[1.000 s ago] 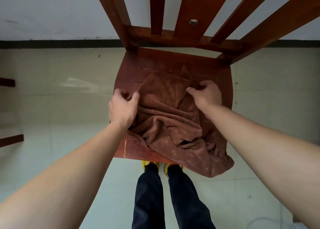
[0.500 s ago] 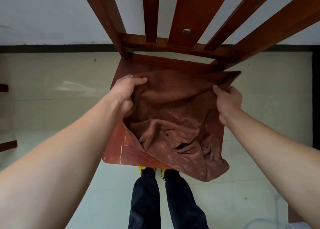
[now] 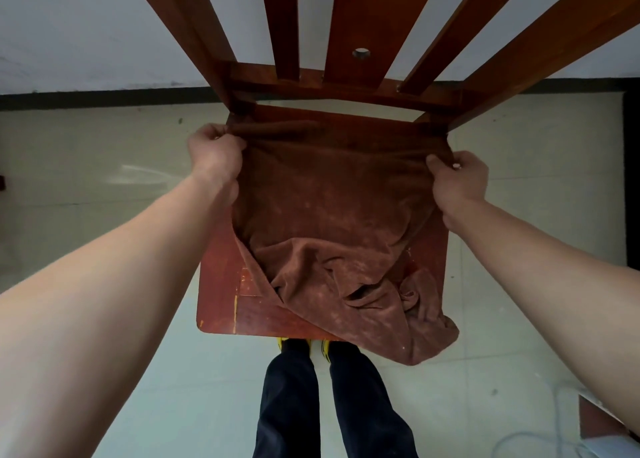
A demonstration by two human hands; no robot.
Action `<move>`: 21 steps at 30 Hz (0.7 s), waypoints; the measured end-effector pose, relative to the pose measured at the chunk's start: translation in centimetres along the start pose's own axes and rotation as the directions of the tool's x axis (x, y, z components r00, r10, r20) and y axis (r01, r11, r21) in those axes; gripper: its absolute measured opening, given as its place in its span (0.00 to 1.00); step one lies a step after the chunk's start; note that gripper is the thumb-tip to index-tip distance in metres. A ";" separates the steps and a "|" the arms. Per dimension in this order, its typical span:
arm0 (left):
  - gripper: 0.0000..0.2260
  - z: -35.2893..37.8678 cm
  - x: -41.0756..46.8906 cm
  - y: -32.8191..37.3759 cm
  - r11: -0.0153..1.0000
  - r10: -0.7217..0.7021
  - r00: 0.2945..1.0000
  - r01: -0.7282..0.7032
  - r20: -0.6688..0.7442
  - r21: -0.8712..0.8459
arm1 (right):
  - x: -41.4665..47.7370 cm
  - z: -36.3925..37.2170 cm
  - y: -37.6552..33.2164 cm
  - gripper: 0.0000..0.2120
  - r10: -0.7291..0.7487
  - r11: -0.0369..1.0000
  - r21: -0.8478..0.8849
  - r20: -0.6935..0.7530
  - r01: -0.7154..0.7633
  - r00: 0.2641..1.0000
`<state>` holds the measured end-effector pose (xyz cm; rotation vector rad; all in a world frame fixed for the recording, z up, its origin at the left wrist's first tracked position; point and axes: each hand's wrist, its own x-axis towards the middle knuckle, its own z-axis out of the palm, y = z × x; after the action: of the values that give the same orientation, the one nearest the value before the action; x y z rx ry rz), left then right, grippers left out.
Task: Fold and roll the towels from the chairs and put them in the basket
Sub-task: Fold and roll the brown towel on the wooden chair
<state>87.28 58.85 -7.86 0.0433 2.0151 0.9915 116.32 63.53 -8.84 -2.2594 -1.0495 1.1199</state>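
A brown towel (image 3: 332, 208) lies spread over the seat of a red-brown wooden chair (image 3: 225, 305). Its far edge is stretched across the back of the seat. My left hand (image 3: 216, 149) grips the towel's far left corner. My right hand (image 3: 459, 177) grips the far right corner. The near part of the towel is bunched in folds and hangs over the seat's front right edge. No basket is in view.
The chair's slatted backrest (image 3: 346, 24) rises close in front of me. My legs and yellow shoes (image 3: 304, 346) stand at the seat's front edge on a pale tiled floor. A white cable (image 3: 540, 437) lies at the lower right.
Both hands have moved apart and toward the chair back, pulling the towel's far edge out wide and flat. The upper half of the towel is now smoothed over the seat.
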 end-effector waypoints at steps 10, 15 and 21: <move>0.10 -1.1 -0.8 -1.6 0.812 0.351 0.931 -0.249 -0.100 0.528 | -1.7 -0.2 0.3 0.17 -0.324 0.771 -0.562 0.060 0.300 0.944; 0.12 -0.3 -1.7 -2.6 0.199 0.567 0.647 -0.709 0.511 0.677 | -2.8 2.8 -1.3 0.17 -0.549 0.478 -0.546 0.426 0.688 0.719; 0.29 -0.5 -0.9 -4.3 0.049 0.432 0.718 -0.623 0.546 0.780 | -0.2 3.6 -2.0 0.28 -0.283 0.344 -0.673 0.590 0.654 0.756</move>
<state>88.89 55.27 -9.95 1.6423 2.1346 -0.0790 112.44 64.75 -9.60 -2.0072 -2.7748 0.8185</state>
